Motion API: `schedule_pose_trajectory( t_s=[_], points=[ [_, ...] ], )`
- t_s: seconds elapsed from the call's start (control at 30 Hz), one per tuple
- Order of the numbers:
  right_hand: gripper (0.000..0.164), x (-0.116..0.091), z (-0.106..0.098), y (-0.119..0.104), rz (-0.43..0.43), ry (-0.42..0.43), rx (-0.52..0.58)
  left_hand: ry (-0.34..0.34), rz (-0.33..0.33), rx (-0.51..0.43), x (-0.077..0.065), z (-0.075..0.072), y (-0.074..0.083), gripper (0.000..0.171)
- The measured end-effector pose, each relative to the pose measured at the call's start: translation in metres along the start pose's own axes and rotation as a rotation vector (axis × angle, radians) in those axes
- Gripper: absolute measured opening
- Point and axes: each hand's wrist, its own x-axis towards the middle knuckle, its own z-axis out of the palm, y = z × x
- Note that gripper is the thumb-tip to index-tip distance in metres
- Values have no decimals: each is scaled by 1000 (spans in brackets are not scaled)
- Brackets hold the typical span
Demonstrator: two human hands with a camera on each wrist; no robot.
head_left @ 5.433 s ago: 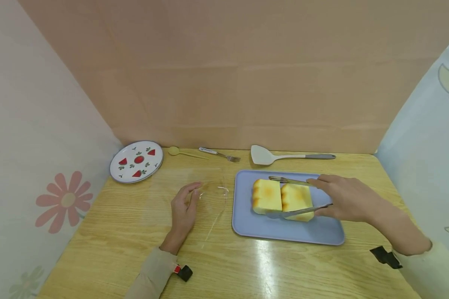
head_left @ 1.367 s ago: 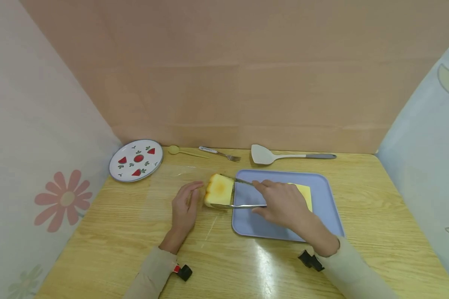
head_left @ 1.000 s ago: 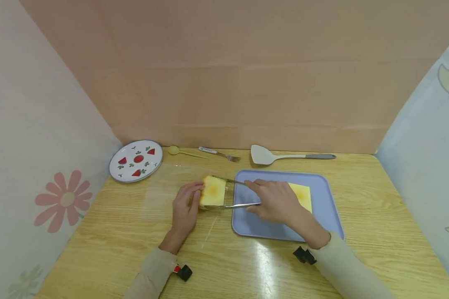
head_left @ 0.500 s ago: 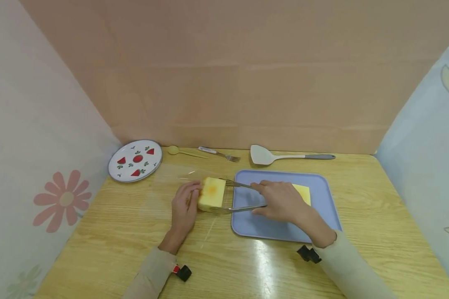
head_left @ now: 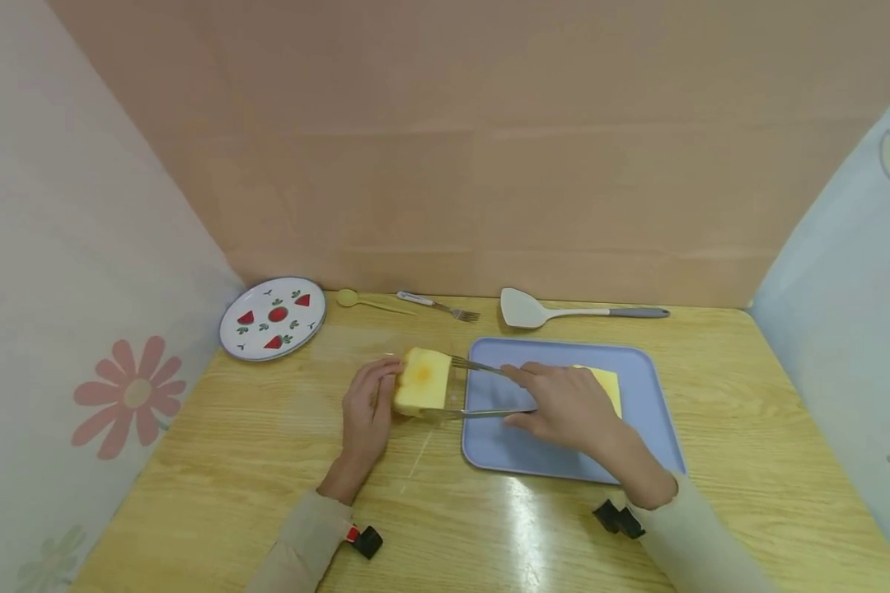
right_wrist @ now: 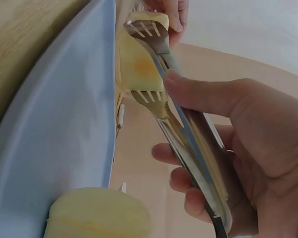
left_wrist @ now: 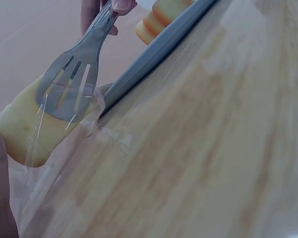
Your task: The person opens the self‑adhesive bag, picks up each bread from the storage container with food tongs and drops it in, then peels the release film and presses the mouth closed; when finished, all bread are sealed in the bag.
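Note:
My right hand (head_left: 574, 412) grips metal tongs (right_wrist: 198, 144), their slotted ends on either side of a thick toast slice (head_left: 424, 380) with a browned crust. That slice lies off the tray's left edge, inside the mouth of a clear plastic bag (left_wrist: 64, 158), whose film shows over the tong end in the left wrist view. At the slice's left side, my left hand (head_left: 367, 408) holds the bag, thumb and fingers close around the bread's end. A second toast slice (head_left: 607, 387) rests on the blue tray (head_left: 497, 453), partly hidden by my right hand.
A plate with a strawberry and watermelon pattern (head_left: 255, 342) stands at the back left. Along the back wall lie a yellow spoon (head_left: 347, 298), a fork (head_left: 437, 305) and a white spatula (head_left: 522, 309) with a grey handle. Patterned side walls bound the wooden table (head_left: 445, 535).
From the tray, the left toast slice has moved left in the tongs to my left hand and into the bag's mouth. In the last second it has barely shifted; my left hand stays in place.

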Motion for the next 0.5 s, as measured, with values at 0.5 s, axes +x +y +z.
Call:
schedule_pose_trajectory(
  t_s=[0.5],
  points=[
    [71,-7,-1,-3,27,31,-33,44,82,18,2,1,3,32]
  ],
)
